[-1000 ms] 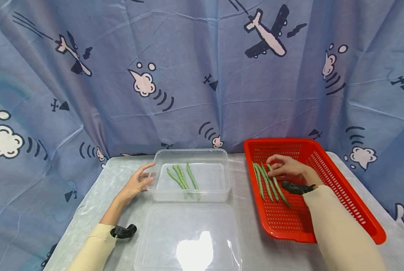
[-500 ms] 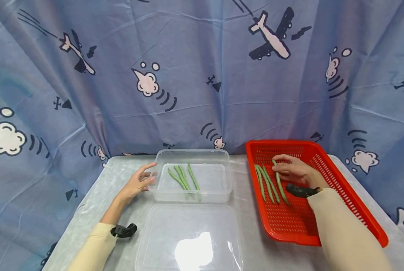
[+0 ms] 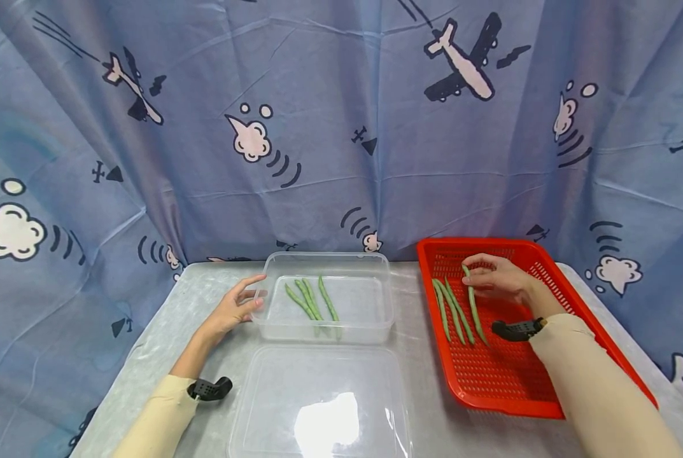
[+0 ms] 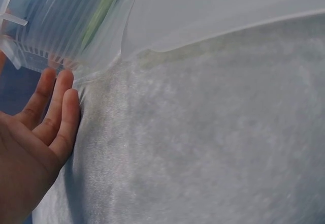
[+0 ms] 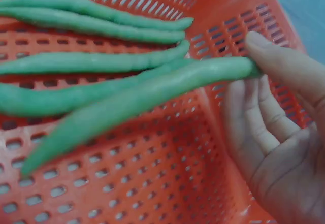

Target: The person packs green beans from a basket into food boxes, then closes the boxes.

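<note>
My right hand [image 3: 498, 278] pinches one end of a green bean [image 5: 132, 102] between thumb and fingers, inside the red plastic basket [image 3: 510, 385]. The bean's other end hangs lower, toward the basket floor. Several more green beans [image 5: 91, 61] lie side by side along the basket's left part. My left hand [image 3: 232, 310] touches the left side of a clear plastic container [image 3: 324, 332], its fingers fairly straight against the wall in the left wrist view. Several green beans [image 3: 314, 302] lie in that container.
A clear flat lid [image 3: 272, 394] lies on the pale tabletop [image 3: 158, 331] in front of the container, with a bright glare on it. Behind the table hangs a blue patterned curtain [image 3: 318, 210]. The basket stands right of the container.
My right hand has taken a bean by its upper end and drawn it slightly right, apart from the other beans. My left hand has stayed at the container.
</note>
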Demonstrator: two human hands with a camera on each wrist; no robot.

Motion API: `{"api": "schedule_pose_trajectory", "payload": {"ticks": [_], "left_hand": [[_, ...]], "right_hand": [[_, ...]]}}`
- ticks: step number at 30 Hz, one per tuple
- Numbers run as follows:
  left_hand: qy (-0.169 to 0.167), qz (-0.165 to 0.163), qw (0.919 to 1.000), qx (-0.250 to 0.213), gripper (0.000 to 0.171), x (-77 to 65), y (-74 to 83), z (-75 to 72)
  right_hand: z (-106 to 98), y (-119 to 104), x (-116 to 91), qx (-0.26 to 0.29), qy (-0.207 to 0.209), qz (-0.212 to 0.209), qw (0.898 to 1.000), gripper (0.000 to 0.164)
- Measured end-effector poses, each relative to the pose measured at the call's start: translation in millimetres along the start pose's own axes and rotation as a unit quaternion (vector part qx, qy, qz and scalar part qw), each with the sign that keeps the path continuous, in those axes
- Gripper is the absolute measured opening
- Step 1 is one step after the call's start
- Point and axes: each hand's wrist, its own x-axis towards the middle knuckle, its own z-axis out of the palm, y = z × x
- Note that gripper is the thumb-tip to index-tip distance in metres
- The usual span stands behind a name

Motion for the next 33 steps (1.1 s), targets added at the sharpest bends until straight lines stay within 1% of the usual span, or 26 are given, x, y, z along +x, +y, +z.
{"api": "schedule_pose_trajectory", "payload": {"ticks": [5,10,14,17,20,25,33], "left_hand": [[0.006,-0.004,1.0,-0.001,0.056,-0.2,0.3,0.0],[0.007,-0.001,1.0,-0.003,0.057,-1.0,0.0,0.3],[0.006,0.001,1.0,0.0,0.056,-1.0,-0.9,0.2],[0.003,0.006,1.0,0.001,0.055,-1.0,-1.2,-0.3],[0.004,0.009,0.9999,0.0,0.055,-1.3,-1.0,-0.4],[0.004,0.009,1.0,0.002,0.055,-1.4,-0.5,0.4],[0.004,0.003,1.0,-0.001,0.056,0.3,-1.2,0.6]], "right_hand": [[3,-18,-3,0.022,0.024,-0.029,0.999,0.055],[8,-36,-7,0.049,0.051,-0.049,0.996,0.049],[16,-48,-10,0.078,0.063,-0.066,0.993,0.046],[24,-57,-12,0.106,0.067,-0.083,0.989,0.045],[34,-67,-12,0.122,0.072,-0.103,0.985,0.045],[53,-83,-12,0.128,0.083,-0.122,0.981,0.043],[82,-105,-5,0.137,0.073,-0.14,0.978,0.043]]}}
